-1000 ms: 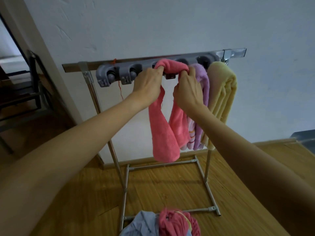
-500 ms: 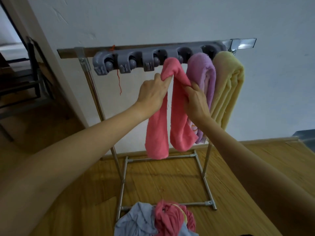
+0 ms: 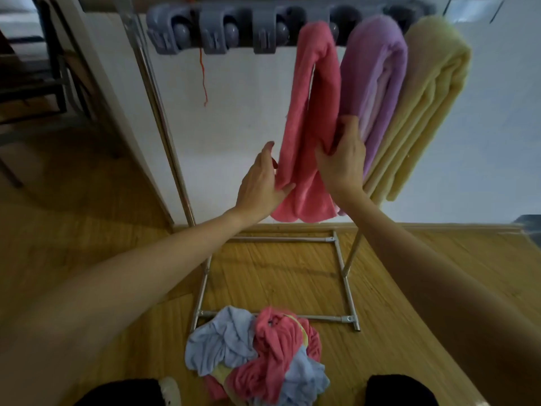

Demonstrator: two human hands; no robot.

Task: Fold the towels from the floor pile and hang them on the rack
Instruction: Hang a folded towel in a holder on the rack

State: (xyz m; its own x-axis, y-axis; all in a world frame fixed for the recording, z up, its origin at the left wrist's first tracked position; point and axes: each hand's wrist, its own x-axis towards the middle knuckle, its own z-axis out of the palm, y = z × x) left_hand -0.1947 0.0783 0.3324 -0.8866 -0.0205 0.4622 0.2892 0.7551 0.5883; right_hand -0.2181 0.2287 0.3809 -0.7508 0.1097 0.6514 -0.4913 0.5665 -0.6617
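A folded pink towel (image 3: 307, 112) hangs over the top bar of the metal rack (image 3: 164, 112), beside a purple towel (image 3: 371, 83) and a yellow towel (image 3: 430, 98). My left hand (image 3: 262, 183) lies flat with straight fingers against the pink towel's left hanging side. My right hand (image 3: 342, 156) grips its right hanging side, fingers curled into the cloth. On the floor in front of the rack lies the pile (image 3: 260, 356) of crumpled blue, pink and yellow towels.
A grey clip holder (image 3: 216, 30) runs along the rack's top bar. The rack's base frame (image 3: 345, 276) lies on the wooden floor against a white wall. A dark metal chair (image 3: 38, 68) stands at the left. My knees show at the bottom edge.
Both hands slid down the pink towel from near the bar to its lower half. The left hand has opened flat. The view tilted down, showing more of the pile.
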